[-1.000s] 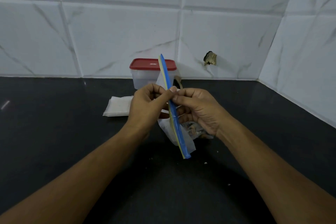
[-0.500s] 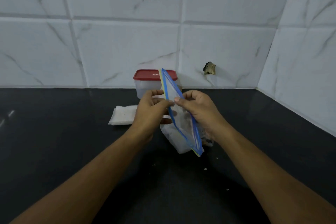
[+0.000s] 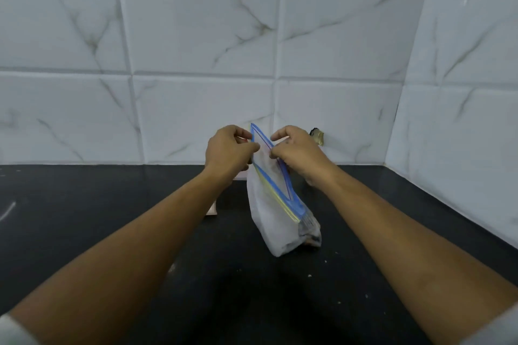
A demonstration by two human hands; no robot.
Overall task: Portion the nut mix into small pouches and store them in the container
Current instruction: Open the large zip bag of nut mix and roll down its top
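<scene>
Pouch [image 3: 276, 204] mouth pinched apart between left hand [image 3: 228, 152] and right hand [image 3: 297, 152].

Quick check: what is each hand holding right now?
Left hand: closed, pinching the zip bag at its left rim.
Right hand: closed, pinching the same bag's right rim.
</scene>
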